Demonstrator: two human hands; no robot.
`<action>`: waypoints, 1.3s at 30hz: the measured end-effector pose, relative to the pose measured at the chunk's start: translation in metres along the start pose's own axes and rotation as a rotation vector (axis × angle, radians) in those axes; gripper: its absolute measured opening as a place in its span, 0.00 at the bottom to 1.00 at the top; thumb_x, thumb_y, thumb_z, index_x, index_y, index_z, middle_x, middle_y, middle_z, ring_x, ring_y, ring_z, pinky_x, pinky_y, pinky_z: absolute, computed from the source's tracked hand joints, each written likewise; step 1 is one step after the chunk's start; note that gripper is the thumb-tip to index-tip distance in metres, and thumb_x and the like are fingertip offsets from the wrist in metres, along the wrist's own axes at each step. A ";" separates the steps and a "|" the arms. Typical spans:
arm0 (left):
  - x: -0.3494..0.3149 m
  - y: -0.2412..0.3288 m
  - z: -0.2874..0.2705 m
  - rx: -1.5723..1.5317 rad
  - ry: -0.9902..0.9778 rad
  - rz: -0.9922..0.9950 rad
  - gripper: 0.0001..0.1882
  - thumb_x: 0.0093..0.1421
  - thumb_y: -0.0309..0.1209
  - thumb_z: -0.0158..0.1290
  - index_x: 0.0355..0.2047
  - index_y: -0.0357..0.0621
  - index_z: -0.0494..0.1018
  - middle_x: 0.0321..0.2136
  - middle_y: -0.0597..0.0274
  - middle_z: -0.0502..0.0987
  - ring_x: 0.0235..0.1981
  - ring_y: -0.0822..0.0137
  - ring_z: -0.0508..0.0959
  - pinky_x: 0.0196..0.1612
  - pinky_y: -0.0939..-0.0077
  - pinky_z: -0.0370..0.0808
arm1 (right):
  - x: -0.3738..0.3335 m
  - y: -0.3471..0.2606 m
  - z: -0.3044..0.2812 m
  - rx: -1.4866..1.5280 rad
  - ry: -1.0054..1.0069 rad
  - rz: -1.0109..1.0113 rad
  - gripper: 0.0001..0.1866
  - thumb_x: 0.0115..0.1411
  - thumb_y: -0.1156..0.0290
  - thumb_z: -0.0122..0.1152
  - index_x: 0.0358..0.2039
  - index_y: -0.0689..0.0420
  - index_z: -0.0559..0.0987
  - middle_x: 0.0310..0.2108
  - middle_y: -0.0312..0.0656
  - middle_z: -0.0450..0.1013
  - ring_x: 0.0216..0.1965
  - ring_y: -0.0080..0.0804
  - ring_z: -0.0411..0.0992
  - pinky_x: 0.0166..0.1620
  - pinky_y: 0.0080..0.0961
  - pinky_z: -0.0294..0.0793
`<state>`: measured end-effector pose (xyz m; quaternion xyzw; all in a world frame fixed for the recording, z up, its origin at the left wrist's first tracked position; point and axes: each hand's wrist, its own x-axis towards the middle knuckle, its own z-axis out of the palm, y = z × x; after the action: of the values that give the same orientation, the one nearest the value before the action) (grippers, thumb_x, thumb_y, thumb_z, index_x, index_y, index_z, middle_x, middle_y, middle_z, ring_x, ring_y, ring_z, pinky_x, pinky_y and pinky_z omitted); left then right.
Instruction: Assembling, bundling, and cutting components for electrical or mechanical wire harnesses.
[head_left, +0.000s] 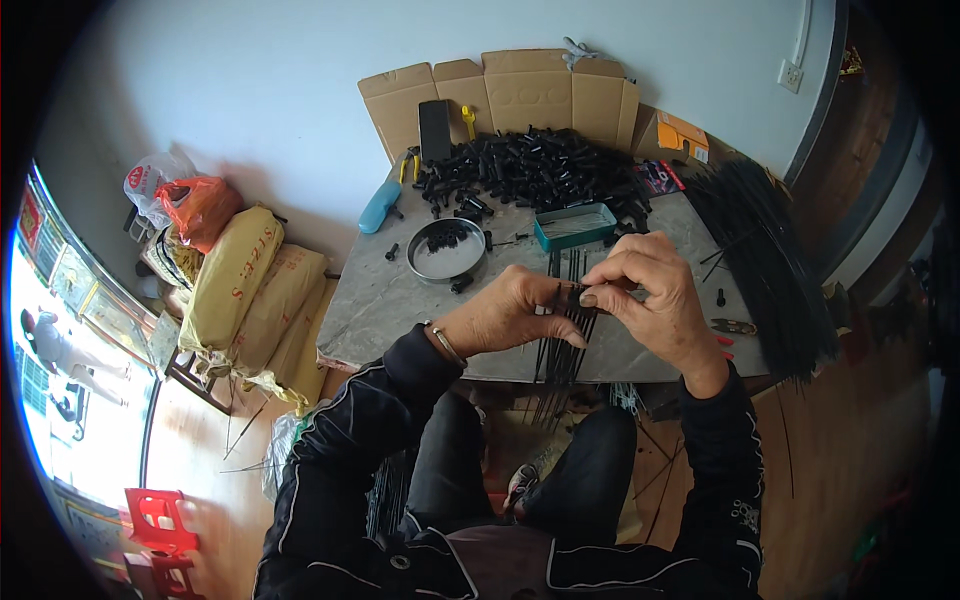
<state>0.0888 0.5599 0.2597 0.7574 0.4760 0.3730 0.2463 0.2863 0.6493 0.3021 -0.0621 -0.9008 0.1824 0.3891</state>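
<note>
Over the front of the grey table (360, 290), both hands meet around a small black part (572, 296), largely covered by fingers. My left hand (508, 312) grips its left side, with the thumb stretched out below. From the right, my right hand (650, 295) pinches at the same spot with thumb and forefinger. Beneath them, a loose row of thin black rods (562, 368) runs across the table and past its front edge. Whether a rod is joined to the held part, I cannot tell.
Behind the hands are a round metal tin (447, 268), a green tray (574, 242) and a heap of black parts (540, 170) against cardboard (530, 85). Many black rods (765, 265) lie at right, near pliers (735, 326). Filled sacks (235, 275) stand at left.
</note>
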 end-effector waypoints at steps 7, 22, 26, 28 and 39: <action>0.002 -0.007 -0.001 0.025 -0.029 0.053 0.20 0.48 0.36 0.67 0.39 0.40 0.77 0.30 0.56 0.80 0.29 0.63 0.79 0.36 0.72 0.75 | 0.006 0.003 0.004 -0.018 0.036 -0.099 0.10 0.45 0.74 0.73 0.27 0.56 0.80 0.24 0.31 0.70 0.28 0.24 0.65 0.31 0.20 0.65; -0.030 -0.072 0.085 0.543 0.060 0.096 0.37 0.49 0.60 0.57 0.51 0.46 0.73 0.60 0.44 0.62 0.66 0.48 0.55 0.66 0.42 0.47 | 0.010 -0.001 0.027 0.043 0.062 -0.138 0.08 0.49 0.79 0.69 0.30 0.61 0.79 0.24 0.39 0.74 0.25 0.28 0.74 0.25 0.22 0.72; -0.036 -0.087 0.096 0.581 0.053 0.113 0.46 0.47 0.61 0.58 0.57 0.36 0.66 0.64 0.37 0.55 0.68 0.43 0.50 0.67 0.48 0.48 | 0.008 -0.005 0.028 0.090 0.080 -0.079 0.07 0.50 0.81 0.68 0.29 0.61 0.78 0.24 0.39 0.74 0.24 0.26 0.72 0.27 0.21 0.70; -0.034 -0.093 0.096 0.529 0.053 0.100 0.49 0.47 0.61 0.58 0.58 0.33 0.64 0.64 0.37 0.53 0.68 0.43 0.48 0.67 0.49 0.48 | 0.007 -0.008 0.026 0.091 0.066 0.039 0.07 0.51 0.81 0.68 0.29 0.62 0.77 0.24 0.38 0.73 0.24 0.23 0.70 0.27 0.19 0.68; -0.043 -0.090 0.100 0.575 0.134 0.042 0.54 0.46 0.61 0.58 0.62 0.31 0.58 0.66 0.38 0.49 0.69 0.43 0.45 0.68 0.53 0.47 | 0.000 -0.019 0.024 0.097 0.045 0.116 0.03 0.56 0.81 0.62 0.31 0.64 0.77 0.28 0.37 0.75 0.28 0.21 0.72 0.31 0.17 0.71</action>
<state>0.1088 0.5578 0.1200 0.7795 0.5616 0.2770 -0.0178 0.2689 0.6248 0.2942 -0.0995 -0.8768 0.2467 0.4007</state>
